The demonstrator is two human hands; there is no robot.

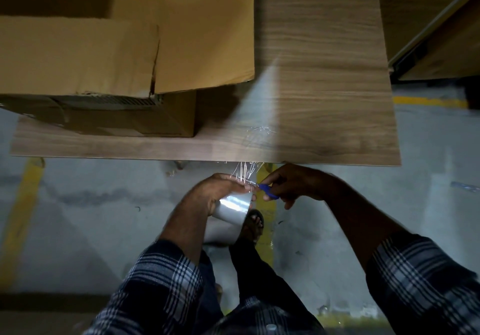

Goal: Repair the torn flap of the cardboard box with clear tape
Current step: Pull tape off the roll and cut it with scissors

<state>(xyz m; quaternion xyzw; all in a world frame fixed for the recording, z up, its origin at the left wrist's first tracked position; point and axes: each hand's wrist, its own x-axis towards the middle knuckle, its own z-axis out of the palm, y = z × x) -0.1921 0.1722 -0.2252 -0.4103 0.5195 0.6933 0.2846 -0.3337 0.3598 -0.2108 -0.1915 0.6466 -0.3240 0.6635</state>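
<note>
An open cardboard box (124, 119) stands on the left of a wooden table (324, 87). One flap (78, 56) has a tear along its right edge near the corner. Below the table's front edge, my left hand (218, 191) grips a roll of clear tape (232, 208). A crinkled strip of tape (246, 172) runs from the roll up to the table edge, where it sticks. My right hand (291, 184) holds blue-handled scissors (268, 190) with the blades at the strip, right beside the roll.
A second large flap (207, 35) lies open over the table to the right of the torn one. Grey floor with yellow lines (20, 217) lies below. My sandalled foot (253, 224) is under the roll. Wooden boards (436, 35) lean at the upper right.
</note>
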